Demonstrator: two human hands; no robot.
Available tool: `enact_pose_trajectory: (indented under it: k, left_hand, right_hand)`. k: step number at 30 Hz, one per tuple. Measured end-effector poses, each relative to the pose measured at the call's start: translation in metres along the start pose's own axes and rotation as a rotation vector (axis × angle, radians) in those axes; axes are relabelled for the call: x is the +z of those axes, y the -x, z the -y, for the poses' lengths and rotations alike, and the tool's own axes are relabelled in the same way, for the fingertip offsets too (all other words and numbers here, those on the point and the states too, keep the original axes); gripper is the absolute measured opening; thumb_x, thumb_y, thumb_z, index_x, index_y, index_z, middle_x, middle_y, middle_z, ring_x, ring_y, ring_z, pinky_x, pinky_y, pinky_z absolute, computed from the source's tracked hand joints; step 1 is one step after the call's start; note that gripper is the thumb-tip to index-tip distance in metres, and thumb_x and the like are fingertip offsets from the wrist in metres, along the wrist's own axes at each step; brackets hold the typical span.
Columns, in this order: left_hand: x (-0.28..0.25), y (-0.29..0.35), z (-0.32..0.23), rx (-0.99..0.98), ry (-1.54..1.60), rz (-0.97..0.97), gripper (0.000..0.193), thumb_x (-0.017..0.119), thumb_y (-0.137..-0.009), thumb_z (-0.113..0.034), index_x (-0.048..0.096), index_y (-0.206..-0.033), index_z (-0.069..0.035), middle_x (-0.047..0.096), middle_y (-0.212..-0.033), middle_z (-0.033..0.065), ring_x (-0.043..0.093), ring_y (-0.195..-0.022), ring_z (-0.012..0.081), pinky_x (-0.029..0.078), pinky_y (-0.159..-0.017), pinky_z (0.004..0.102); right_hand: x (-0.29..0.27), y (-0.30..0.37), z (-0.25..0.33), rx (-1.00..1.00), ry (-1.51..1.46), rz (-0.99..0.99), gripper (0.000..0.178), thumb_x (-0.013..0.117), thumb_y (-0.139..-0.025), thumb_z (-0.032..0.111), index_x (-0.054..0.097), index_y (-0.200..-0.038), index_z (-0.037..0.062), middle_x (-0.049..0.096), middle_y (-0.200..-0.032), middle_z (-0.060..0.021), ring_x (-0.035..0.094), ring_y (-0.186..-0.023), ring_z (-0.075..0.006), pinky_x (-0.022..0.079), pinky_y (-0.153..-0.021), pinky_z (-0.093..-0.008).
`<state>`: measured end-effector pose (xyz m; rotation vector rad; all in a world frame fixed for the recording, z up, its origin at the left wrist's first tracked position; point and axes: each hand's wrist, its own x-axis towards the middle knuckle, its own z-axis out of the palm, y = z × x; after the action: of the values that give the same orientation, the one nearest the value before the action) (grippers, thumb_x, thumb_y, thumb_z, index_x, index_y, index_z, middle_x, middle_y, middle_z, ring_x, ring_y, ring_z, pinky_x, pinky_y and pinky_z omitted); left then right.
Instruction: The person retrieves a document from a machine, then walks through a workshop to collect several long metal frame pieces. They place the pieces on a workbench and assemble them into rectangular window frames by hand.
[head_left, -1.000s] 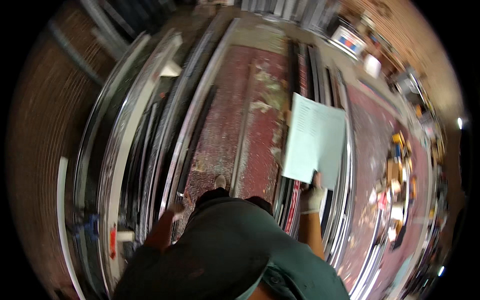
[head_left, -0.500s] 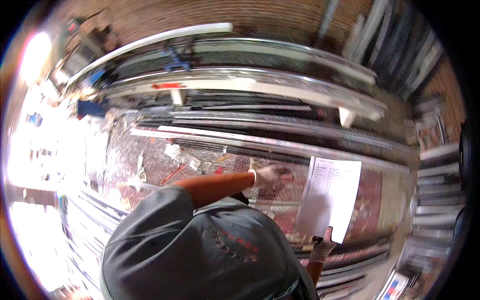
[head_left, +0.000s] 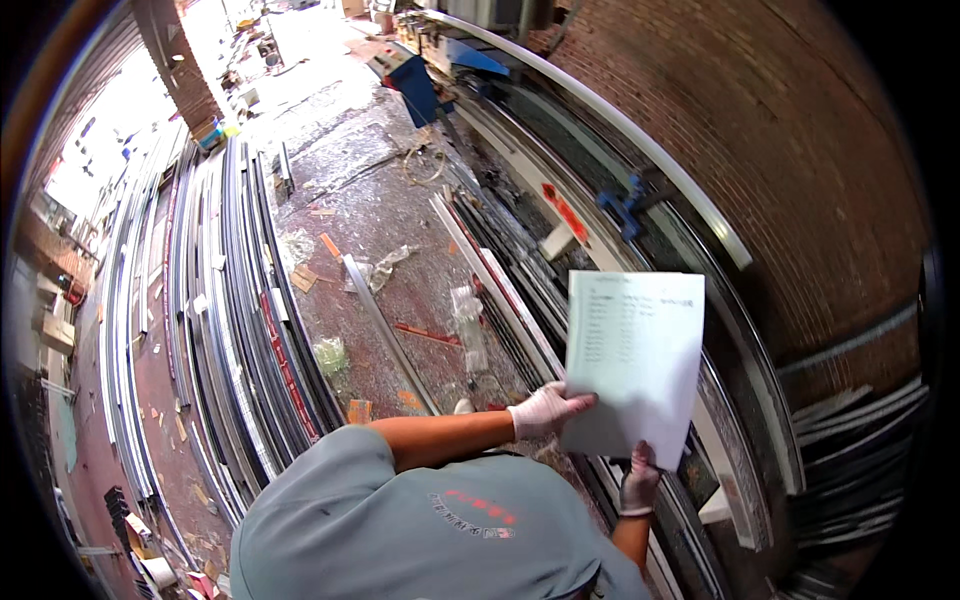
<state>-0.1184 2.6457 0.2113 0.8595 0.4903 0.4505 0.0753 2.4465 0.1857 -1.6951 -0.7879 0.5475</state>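
A white sheet of paper [head_left: 630,385] with rows of writing on its upper part is held up in front of me. My right hand [head_left: 640,482], in a pale glove with bare fingertips, grips its lower edge with the thumb on the front. At the sheet's left edge is my left hand [head_left: 546,411], also gloved, its thumb laid over the paper. The other left fingers are mostly hidden, apparently behind the sheet.
Long metal profiles [head_left: 235,330] lie in rows on the left floor. More profiles [head_left: 505,290] and a long bench [head_left: 740,480] with a blue clamp [head_left: 622,208] run along the brick wall [head_left: 760,160]. Plastic scraps [head_left: 467,315] and a single bar [head_left: 385,335] lie between.
My view has swung left, bringing the long floor rows into sight. My left hand has moved from beside the paper to its left edge and taken hold. The right hand keeps its grip.
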Motion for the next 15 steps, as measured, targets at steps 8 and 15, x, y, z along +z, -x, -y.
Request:
enact_pose_trajectory:
  k: [8,15]
  left_hand:
    - [-0.239,0.073,-0.184,0.168,-0.286,-0.713,0.032,0.064,-0.096,-0.034,0.068,-0.104,-0.003,0.066,-0.081,0.0040,0.061,-0.069,0.0119,0.051,-0.060,0.0299]
    - [-0.380,0.151,-0.178,0.440,-0.166,-1.286,0.041,0.065,-0.095,-0.031,0.064,-0.106,0.008,0.069,-0.089,0.0121,0.064,-0.078,0.0181,0.053,-0.069,0.0320]
  right_hand:
    - [0.186,-0.180,-0.036,0.123,0.351,0.688,0.038,0.060,-0.097,0.029,0.064,-0.127,0.0065,0.071,-0.111,-0.0145,0.066,-0.098,-0.0216,0.052,-0.086,-0.0339]
    - [0.213,-0.262,-0.149,0.471,1.097,0.928,0.041,0.063,-0.091,0.038,0.069,-0.120,0.0096,0.071,-0.114,-0.0150,0.067,-0.105,-0.0273,0.050,-0.095,-0.0375]
